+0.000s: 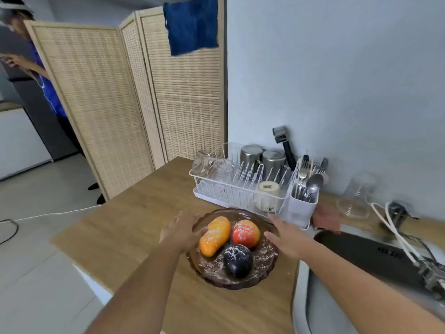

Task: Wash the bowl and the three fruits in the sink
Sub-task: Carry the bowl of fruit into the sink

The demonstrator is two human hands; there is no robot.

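A brown glass bowl [263, 266] with a scalloped rim sits on the wooden counter. Inside lie an orange mango-shaped fruit [214, 236], a red-orange round fruit [246, 233] and a dark purple plum [238, 261], all dusted with white powder, as is the bowl. My left hand [183, 231] is at the bowl's left rim, fingers spread. My right hand [286, 238] is at the right rim, fingers apart. Neither hand visibly grips the bowl. The sink [320, 307] lies to the right of the bowl.
A white dish rack [240, 191] with steel cups, glassware and cutlery stands behind the bowl. A faucet [431, 273] and white hoses sit at the sink's right. An upturned glass [356, 196] rests by the wall. A woven folding screen and another person stand at left.
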